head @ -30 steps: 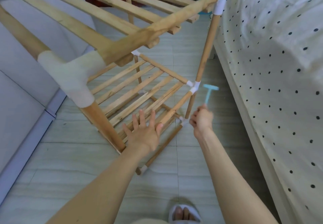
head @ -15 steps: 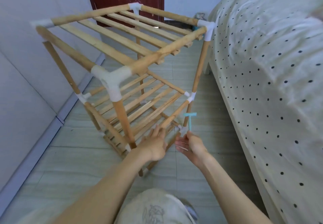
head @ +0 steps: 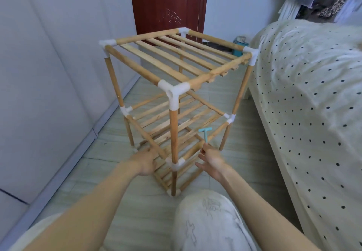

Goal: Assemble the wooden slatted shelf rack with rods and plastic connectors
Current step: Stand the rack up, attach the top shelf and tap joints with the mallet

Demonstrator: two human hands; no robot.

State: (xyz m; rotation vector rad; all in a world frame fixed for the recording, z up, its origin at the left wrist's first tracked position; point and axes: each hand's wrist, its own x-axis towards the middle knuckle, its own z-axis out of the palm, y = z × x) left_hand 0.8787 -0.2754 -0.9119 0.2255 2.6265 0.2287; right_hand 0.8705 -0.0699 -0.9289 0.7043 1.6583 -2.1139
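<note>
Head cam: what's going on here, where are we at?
A person is putting together a wooden slatted rack on the tiled floor beside a bed. The frame stands upright with its tiers of slats joined by white plastic connectors. The left hand grips a low rod by the near corner. The right hand pinches a small teal T-shaped tool, its other fingers spread.

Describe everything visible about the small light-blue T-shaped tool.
The small light-blue T-shaped tool looks like plastic: a short crossbar on a slim stem, held upright with the crossbar uppermost. The right hand pinches the stem's lower end. It sits in front of the wooden slatted rack's middle tier; whether it touches the rack is unclear.
</note>
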